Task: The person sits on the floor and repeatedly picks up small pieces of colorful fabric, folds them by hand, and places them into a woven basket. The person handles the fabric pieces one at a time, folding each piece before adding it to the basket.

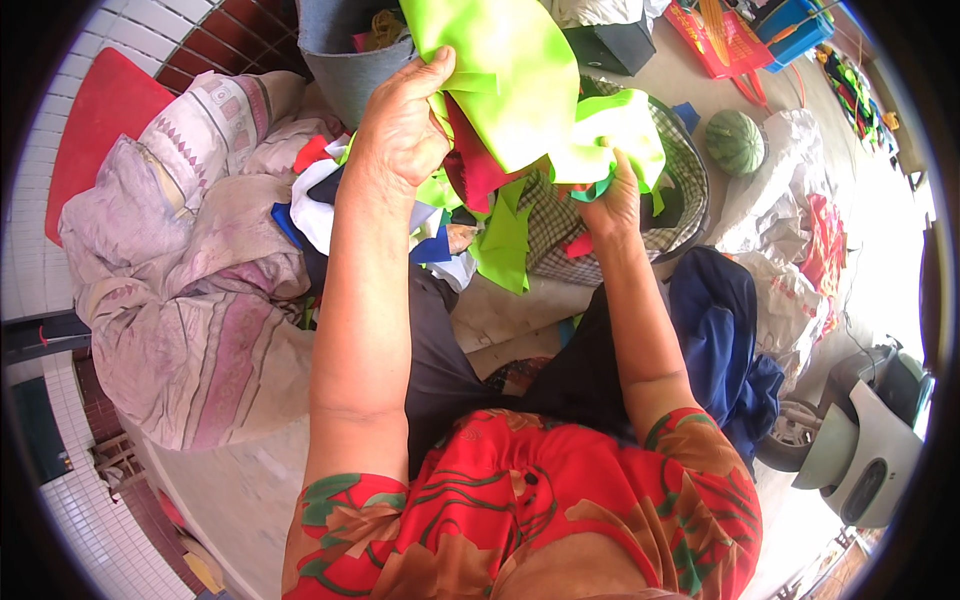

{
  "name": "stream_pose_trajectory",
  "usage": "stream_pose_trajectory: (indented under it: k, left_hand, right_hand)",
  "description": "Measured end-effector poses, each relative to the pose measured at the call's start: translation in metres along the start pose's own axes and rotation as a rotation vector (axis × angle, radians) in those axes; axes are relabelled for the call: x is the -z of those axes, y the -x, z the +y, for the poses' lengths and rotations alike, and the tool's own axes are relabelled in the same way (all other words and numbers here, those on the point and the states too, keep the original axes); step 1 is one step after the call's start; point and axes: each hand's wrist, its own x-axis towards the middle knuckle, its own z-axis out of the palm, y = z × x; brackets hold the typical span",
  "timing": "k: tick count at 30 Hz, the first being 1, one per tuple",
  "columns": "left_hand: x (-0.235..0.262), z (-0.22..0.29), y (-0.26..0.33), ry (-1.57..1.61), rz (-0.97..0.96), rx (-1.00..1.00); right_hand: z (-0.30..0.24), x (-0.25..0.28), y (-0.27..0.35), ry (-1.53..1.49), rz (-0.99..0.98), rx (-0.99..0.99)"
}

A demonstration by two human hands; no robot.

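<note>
A large neon yellow-green fabric piece [505, 85] is stretched between my two hands. My left hand [405, 125] is closed on its left side, thumb pointing up. My right hand [612, 195] pinches the lower right part, with a bit of teal cloth showing at its fingers. Beside my left palm hangs a dark red fabric piece [472, 165]; whether I grip it too is hidden. Below lies a green fabric scrap [502, 250] among white, blue and orange scraps. Just behind my right hand stands a checked cloth-lined basket [690, 150], partly covered by the neon cloth.
At left is a bulky patterned sheet bundle [220, 300] against a red board [105, 140]. A grey bucket [350, 70] stands at the far side. Rightward are a watermelon [735, 142], a white plastic sack [765, 190], dark blue clothing [720, 330] and a scooter [860, 430].
</note>
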Motion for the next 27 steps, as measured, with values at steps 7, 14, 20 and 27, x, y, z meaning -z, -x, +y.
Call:
stream_pose_trajectory:
  k: [7,14,20,27]
  left_hand:
    - [0.012,0.021,0.010,0.004,0.007,-0.031]
    - [0.039,0.038,0.011,0.039,0.174,-0.118]
    - [0.066,0.054,0.010,0.109,0.421,-0.195]
    - [0.084,0.070,0.020,0.144,0.665,-0.146]
  right_hand:
    - [-0.009,0.003,0.000,0.009,-0.066,-0.063]
    - [-0.001,-0.001,-0.002,0.118,0.107,0.019]
    - [-0.003,-0.002,0.002,0.097,0.037,0.009]
    - [-0.003,-0.005,0.001,0.097,0.045,0.055]
